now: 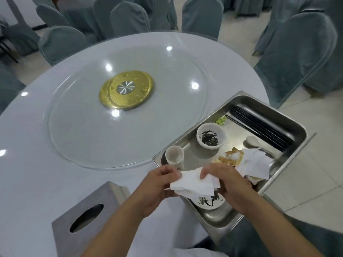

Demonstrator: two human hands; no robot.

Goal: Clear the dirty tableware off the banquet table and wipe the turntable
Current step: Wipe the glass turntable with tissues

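Note:
A white paper napkin (194,183) is held between my left hand (157,186) and my right hand (230,184), just above the near corner of a steel tray (289,125). The tray holds a white cup (174,156), a small bowl with dark sauce (210,136), black chopsticks (263,128), a white spoon (256,143), food scraps, crumpled napkins (254,164) and a stained plate (207,202) under my hands. The glass turntable (89,136) with its gold hub (126,91) lies bare on the white round table (27,173).
A steel tissue box (89,216) stands at the table's near edge, left of my arms. Grey-green covered chairs (297,52) ring the table at the back and right. The tray overhangs the table's right edge above the tiled floor (315,182).

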